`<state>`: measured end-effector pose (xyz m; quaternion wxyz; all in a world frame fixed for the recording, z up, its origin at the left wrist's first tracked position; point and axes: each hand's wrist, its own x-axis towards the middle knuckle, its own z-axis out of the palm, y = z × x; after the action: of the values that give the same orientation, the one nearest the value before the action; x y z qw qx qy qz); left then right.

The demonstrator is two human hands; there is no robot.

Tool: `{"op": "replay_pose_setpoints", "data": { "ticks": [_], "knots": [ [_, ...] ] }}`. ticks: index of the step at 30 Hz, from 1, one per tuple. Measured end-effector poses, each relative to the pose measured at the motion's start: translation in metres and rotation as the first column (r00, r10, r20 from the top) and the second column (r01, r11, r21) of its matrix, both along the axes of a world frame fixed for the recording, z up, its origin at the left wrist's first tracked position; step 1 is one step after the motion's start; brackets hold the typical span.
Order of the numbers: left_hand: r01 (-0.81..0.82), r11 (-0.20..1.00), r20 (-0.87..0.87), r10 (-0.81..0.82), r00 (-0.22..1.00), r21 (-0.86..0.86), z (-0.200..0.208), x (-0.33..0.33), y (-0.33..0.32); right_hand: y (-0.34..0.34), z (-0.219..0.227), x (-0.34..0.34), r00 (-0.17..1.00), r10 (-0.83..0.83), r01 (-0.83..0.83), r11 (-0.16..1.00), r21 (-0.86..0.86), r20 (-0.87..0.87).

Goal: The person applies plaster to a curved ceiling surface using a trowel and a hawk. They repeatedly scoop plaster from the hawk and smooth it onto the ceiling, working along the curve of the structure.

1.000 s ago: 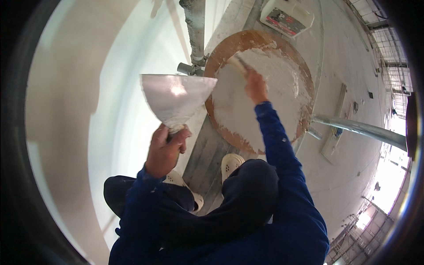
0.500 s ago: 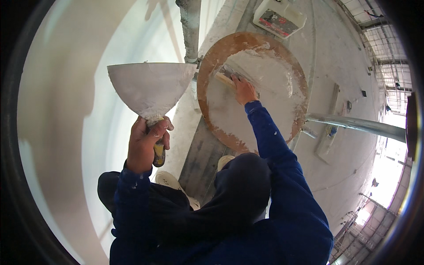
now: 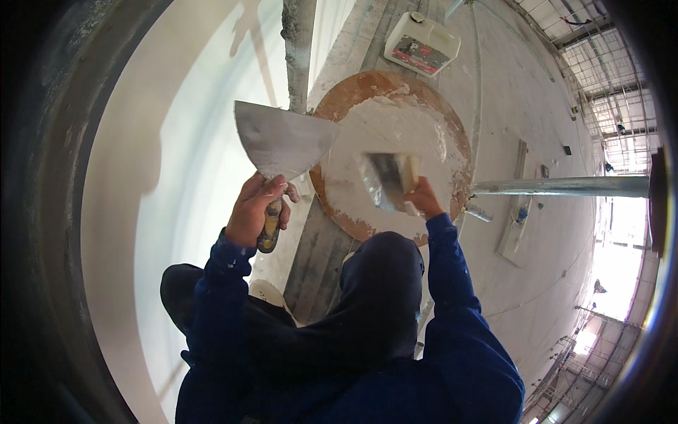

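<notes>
My left hand [image 3: 258, 209] is closed round the worn yellow-and-dark handle of a broad putty knife [image 3: 282, 138]. Its wide grey blade points up and away from me, its tip near the rim of a round brown board [image 3: 353, 86]. Whitish plaster [image 3: 346, 185] coats most of that board in a smeared layer. Over the board's right part, my right hand [image 3: 424, 198] grips a wide scraper [image 3: 388, 180] by its pale handle. The scraper's metal blade is tilted and blurred by motion, with some whitish material along its left side.
A white jerrycan [image 3: 422, 44] stands behind the board. A metal pole [image 3: 565, 186] runs in from the right, and a rough upright post [image 3: 297, 56] rises by the pale curved wall [image 3: 176, 134]. Grey planks [image 3: 314, 258] lie underneath. A long pale strip [image 3: 514, 233] lies at the right.
My right hand has lifted the scraper from the plaster, moved it right and nearer, and turned its blade. My left hand has shifted right with the putty knife, its blade now tilted.
</notes>
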<state>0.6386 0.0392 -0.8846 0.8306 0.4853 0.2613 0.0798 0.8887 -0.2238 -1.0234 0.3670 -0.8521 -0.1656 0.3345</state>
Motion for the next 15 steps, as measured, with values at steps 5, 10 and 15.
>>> {"op": "replay_pose_setpoints", "data": {
  "ticks": [5,10,15],
  "knots": [
    [0.175,0.985,0.024,-0.175,0.984,0.012,-0.001,-0.001,-0.003,0.010,0.099,-0.001,0.958,-0.103,0.285,0.473,0.834,-0.270],
    [0.352,0.935,0.149,-0.344,0.927,-0.034,0.002,0.003,-0.012,0.031,0.161,-0.024,0.945,-0.007,0.325,0.146,0.934,-0.328],
    [0.362,0.930,0.209,-0.343,0.916,-0.059,0.011,0.004,-0.019,0.051,0.171,-0.064,1.000,-0.010,0.007,0.218,0.976,-0.005]
  ]
}}
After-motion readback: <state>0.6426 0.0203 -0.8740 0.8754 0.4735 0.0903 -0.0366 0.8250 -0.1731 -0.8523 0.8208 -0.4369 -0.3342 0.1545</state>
